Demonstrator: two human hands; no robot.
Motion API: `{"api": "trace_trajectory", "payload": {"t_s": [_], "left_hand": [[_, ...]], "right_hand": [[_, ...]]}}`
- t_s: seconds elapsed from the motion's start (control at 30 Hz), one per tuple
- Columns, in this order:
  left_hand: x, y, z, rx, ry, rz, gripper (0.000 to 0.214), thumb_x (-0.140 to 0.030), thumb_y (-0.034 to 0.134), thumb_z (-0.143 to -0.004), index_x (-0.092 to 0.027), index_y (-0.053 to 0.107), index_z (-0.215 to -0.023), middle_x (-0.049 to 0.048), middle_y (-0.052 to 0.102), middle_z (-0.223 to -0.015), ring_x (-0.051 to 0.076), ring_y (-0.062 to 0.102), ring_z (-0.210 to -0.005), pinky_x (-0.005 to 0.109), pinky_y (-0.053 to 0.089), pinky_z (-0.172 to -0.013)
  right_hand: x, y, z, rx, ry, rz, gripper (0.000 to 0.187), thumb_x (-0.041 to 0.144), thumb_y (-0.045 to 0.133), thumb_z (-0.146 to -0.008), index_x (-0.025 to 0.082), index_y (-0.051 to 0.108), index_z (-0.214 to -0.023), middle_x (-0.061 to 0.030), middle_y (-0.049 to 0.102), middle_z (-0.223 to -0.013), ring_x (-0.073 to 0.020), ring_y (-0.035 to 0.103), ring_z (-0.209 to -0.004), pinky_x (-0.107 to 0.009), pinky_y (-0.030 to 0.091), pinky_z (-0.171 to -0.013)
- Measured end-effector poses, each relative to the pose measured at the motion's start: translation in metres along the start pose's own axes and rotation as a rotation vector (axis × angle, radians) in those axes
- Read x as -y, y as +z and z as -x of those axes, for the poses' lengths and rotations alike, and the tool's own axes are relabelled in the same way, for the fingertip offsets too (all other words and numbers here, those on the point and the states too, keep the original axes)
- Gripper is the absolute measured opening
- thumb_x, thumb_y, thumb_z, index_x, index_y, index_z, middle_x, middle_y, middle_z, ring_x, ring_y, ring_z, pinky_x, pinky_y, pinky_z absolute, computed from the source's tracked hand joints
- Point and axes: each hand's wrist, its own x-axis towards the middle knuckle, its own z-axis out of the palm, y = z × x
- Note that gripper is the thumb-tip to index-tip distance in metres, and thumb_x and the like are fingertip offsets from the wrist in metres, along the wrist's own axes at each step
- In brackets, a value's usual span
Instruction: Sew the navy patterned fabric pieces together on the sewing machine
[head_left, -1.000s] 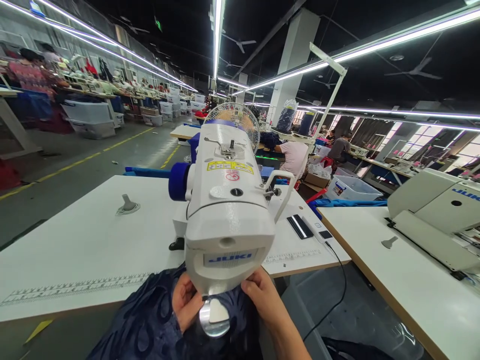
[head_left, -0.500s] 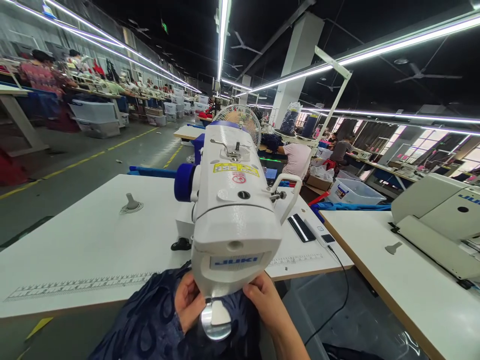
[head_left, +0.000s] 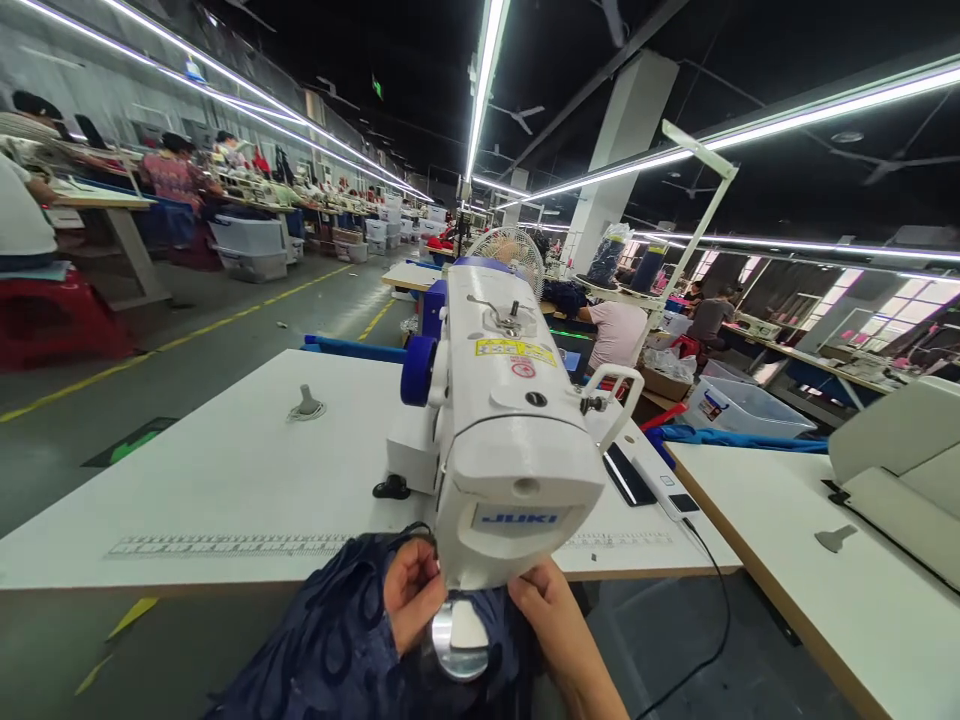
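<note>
A white sewing machine [head_left: 517, 480] with a blue handwheel [head_left: 418, 370] stands in front of me, its head hiding the needle area. Dark navy patterned fabric [head_left: 322, 640] hangs over the table's front edge and runs under the machine head. Left of the head, my left hand [head_left: 414, 595] pinches the fabric between thumb and fingers. My right hand [head_left: 547, 605] is closed on the fabric at the right side, its fingertips partly behind the head. Between the hands sits a shiny round metal plate [head_left: 461, 640] at the machine's front end.
On the white table [head_left: 247, 450] lie a printed ruler strip [head_left: 232, 544] and a grey thread-stand piece [head_left: 306, 402]. To the right are a black phone [head_left: 628, 475] and a white device [head_left: 667, 485] with a cable. A second machine [head_left: 900, 470] stands on the neighbouring table. Co-workers sit farther off.
The camera view has turned left, so the scene sits farther right in the picture. Both hands keep hold of the fabric beside the machine head, with little visible movement.
</note>
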Motion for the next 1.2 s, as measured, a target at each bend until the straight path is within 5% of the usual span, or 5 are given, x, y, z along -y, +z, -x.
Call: {"api": "trace_trajectory", "payload": {"t_s": [0.3, 0.53, 0.77, 0.93, 1.2], "left_hand": [[-0.011, -0.004, 0.008, 0.112, -0.072, -0.005, 0.046, -0.056, 0.074, -0.065, -0.017, 0.051, -0.073, -0.0046, 0.052, -0.066, 0.008, 0.050, -0.055, 0.021, 0.037, -0.047], [-0.033, -0.013, 0.009, 0.246, -0.204, 0.015, 0.052, -0.064, 0.069, -0.066, -0.021, 0.043, -0.077, -0.0103, 0.046, -0.058, -0.002, 0.021, -0.033, 0.017, 0.016, -0.033], [-0.043, -0.041, 0.015, 0.420, -0.310, -0.019, 0.057, -0.057, 0.076, -0.061, -0.022, 0.046, -0.095, -0.0044, 0.061, -0.064, 0.004, 0.042, -0.044, 0.017, 0.026, -0.041], [-0.045, -0.070, 0.023, 0.546, -0.395, -0.071, 0.066, -0.055, 0.076, -0.063, -0.021, 0.047, -0.112, -0.0072, 0.056, -0.055, 0.006, 0.047, -0.044, 0.020, 0.031, -0.048], [-0.057, -0.090, 0.007, 0.497, -0.323, -0.142, 0.050, -0.049, 0.075, -0.068, -0.023, 0.057, -0.107, -0.0053, 0.058, -0.063, 0.006, 0.042, -0.052, 0.021, 0.026, -0.051]], "right_hand": [[-0.014, -0.004, -0.001, 0.047, 0.007, -0.014, 0.028, 0.045, 0.067, -0.081, 0.022, 0.061, -0.094, -0.0009, 0.061, -0.084, -0.0168, 0.055, -0.080, -0.028, 0.043, -0.082], [-0.006, 0.007, 0.002, 0.073, -0.017, -0.043, 0.037, 0.047, 0.068, -0.081, 0.023, 0.061, -0.109, -0.0028, 0.063, -0.094, -0.0177, 0.056, -0.092, -0.030, 0.041, -0.094], [-0.002, 0.008, 0.001, 0.057, -0.052, -0.021, 0.019, 0.036, 0.066, -0.084, 0.024, 0.059, -0.097, 0.0007, 0.058, -0.088, -0.0143, 0.052, -0.084, -0.028, 0.040, -0.090], [0.001, 0.007, 0.000, 0.051, -0.058, 0.017, 0.008, 0.025, 0.060, -0.086, 0.024, 0.054, -0.091, 0.0030, 0.054, -0.082, -0.0123, 0.049, -0.074, -0.027, 0.041, -0.087], [0.004, 0.010, 0.000, 0.058, -0.080, 0.039, 0.006, 0.021, 0.056, -0.084, 0.023, 0.052, -0.088, 0.0027, 0.053, -0.081, -0.0122, 0.047, -0.072, -0.025, 0.040, -0.078]]}}
